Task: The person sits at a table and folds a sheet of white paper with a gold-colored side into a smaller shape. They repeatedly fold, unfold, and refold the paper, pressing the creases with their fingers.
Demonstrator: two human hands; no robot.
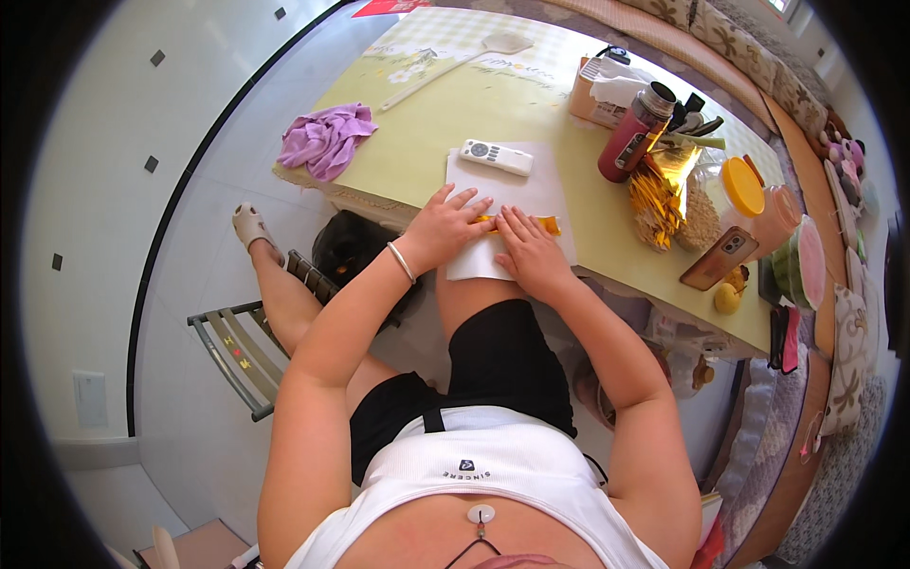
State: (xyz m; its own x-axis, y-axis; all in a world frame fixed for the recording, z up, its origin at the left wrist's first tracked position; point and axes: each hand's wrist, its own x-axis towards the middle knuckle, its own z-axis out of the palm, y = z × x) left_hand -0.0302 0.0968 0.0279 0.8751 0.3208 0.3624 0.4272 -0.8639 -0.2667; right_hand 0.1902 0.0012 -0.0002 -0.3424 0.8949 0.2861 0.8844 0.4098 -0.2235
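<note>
l hand (444,229), r hand (533,251) lie palm-down on paper (551,194).

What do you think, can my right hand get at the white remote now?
Likely yes: the remote lies on the paper just beyond your right hand, with only bare paper in between.

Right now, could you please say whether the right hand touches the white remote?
Apart: the head view shows bare white paper between the right hand and the white remote.
</note>
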